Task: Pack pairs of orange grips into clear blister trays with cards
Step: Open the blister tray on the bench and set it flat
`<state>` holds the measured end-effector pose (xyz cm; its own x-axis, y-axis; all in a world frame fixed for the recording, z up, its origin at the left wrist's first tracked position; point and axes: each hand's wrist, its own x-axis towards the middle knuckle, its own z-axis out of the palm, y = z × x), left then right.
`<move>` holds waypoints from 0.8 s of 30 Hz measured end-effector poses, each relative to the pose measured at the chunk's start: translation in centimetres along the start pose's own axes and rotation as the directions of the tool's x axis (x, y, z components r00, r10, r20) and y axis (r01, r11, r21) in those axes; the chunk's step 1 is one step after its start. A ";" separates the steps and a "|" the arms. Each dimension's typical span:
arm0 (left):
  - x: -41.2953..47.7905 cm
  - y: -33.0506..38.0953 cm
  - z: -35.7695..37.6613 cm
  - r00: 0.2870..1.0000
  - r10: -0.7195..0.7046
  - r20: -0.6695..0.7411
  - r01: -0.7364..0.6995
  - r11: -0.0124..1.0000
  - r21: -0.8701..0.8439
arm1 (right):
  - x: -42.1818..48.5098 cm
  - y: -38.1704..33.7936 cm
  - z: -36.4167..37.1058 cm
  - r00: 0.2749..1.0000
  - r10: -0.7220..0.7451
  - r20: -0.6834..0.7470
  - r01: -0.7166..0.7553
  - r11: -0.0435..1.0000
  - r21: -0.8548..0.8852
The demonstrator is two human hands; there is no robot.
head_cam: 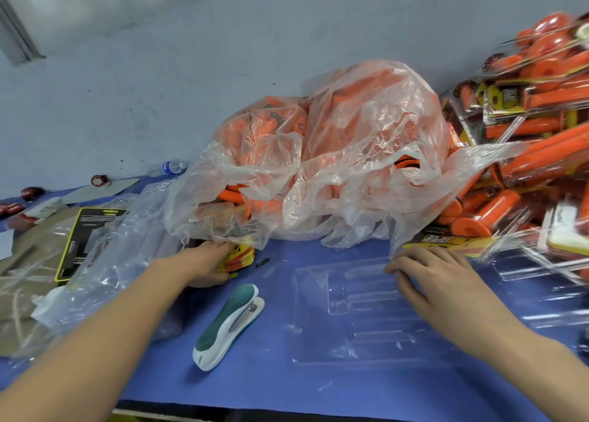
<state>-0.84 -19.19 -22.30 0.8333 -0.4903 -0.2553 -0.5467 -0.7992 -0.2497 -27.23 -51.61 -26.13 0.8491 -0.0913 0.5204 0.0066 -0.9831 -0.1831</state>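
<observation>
On the blue surface (271, 386), just right of centre, a clear blister tray (347, 319) lies flat with its long moulded channels showing. The right hand (439, 281) rests palm down on the tray's far right edge. Its grip is apart, the fingers only slightly bent and lying on the plastic.

The left hand (204, 267) reaches to the foot of a big crumpled plastic bag (350, 141). There its grip is closed round the left end of a stack of yellow cards (239, 257). The bag's hem drapes over the stack's far side, so how thick the stack is cannot be told.

Loose orange grips (234, 195) fill the bag and show through its thin film, a few poking out at its lower left opening. To the right, touching the bag, is a heap of packed blister packs (526, 125) holding more grips and cards. The nearest pack's card sits just beyond the right hand's knuckles.

Between the two forearms a teal and white stapler (229, 326) lies on the surface, apart from both hands. A small dark piece (262, 261), perhaps a clip, lies just right of the cards. Left of the bag, crumpled clear film (127, 262) lies partly over a black card (76, 240). Farther back a water bottle (170, 167) lies on its side.
</observation>
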 end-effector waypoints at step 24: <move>-4.0 0.8 -1.5 0.989 0.103 0.109 -0.087 0.986 -0.142 | -0.3 0.7 1.2 0.996 -0.055 -0.074 0.052 0.998 -0.038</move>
<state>-4.51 -18.37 -20.06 0.7588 -0.5290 -0.3799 -0.5999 -0.7948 -0.0915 -26.87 -52.11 -27.39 0.8059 -0.0484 0.5900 0.0312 -0.9918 -0.1240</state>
